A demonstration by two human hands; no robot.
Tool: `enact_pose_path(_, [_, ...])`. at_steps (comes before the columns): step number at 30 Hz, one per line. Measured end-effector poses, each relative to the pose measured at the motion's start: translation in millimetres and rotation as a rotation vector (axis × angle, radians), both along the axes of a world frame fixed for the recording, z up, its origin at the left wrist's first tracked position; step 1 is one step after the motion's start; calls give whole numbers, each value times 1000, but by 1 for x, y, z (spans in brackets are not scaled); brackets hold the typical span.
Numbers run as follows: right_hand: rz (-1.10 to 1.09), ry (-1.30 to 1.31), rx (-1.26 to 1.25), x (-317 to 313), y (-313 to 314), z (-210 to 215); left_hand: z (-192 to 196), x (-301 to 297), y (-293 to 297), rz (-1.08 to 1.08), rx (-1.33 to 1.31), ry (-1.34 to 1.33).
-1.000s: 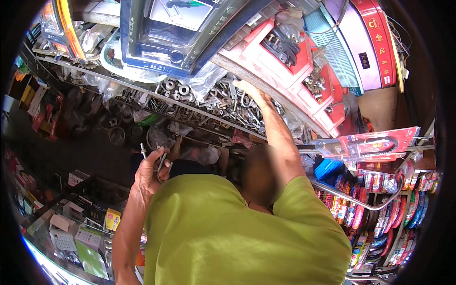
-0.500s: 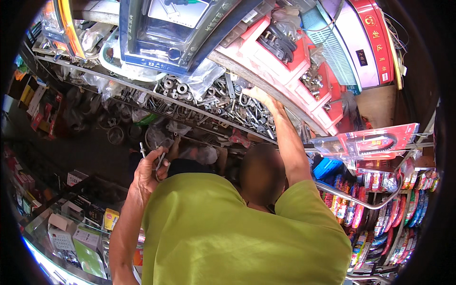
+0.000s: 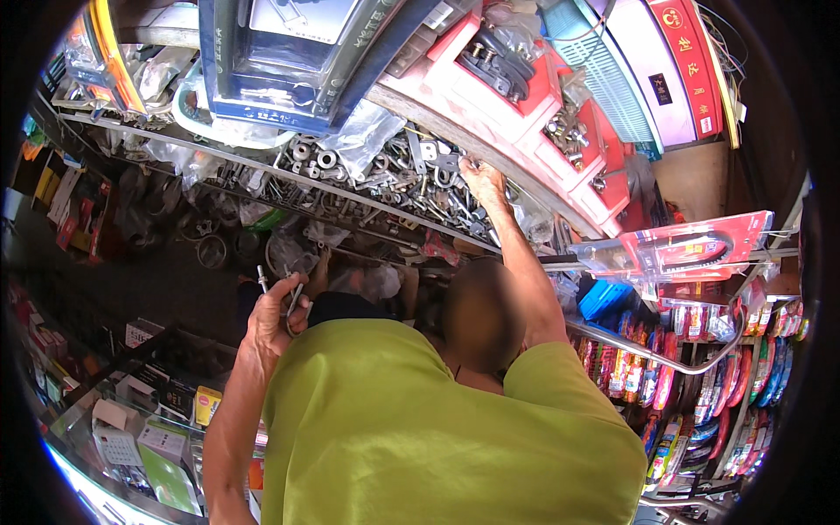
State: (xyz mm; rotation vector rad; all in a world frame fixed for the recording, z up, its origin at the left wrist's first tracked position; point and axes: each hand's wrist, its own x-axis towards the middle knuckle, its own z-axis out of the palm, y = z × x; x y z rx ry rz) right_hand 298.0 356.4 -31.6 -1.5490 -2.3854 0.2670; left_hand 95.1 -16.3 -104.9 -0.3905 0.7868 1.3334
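Observation:
My left hand (image 3: 278,313) is held low, left of the green shirt, its fingers closed round slim metal bolts (image 3: 262,278). Their threaded ends stick up between the fingers; the rest is hidden by the hand. At upper centre, my right hand (image 3: 484,182) reaches into a long metal tray (image 3: 385,206) heaped with loose hardware. Its fingers are bent together beside a flat grey metal piece (image 3: 447,163); whether they grip it or something smaller is unclear. Nuts and washers (image 3: 326,159) lie farther left in the heap, next to a clear plastic bag (image 3: 361,136).
Red parts bins (image 3: 525,118) stand just beyond the tray, behind a wooden edge. A large blue tool package (image 3: 280,118) overhangs it at left. A carded red package (image 3: 678,254) juts out at right, above a bent metal tube (image 3: 691,367). Small boxes (image 3: 114,444) fill the lower left.
My right hand has drawn back slightly towards me in the tray and its fingers have bent. The grey metal piece has shifted nearer too. My left hand keeps its grip on the bolts.

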Motion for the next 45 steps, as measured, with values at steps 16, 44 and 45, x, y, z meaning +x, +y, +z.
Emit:
enact_pose_path(16, [32, 394, -530, 13, 14, -21, 2, 5, 2, -34, 2, 14])
enact_pose_path(44, [133, -8, 27, -32, 34, -17, 4, 2, 2, 8, -13, -11])
enact_pose_path(45, [139, -20, 21, -32, 31, -17, 3, 1, 2, 4, -8, -13])
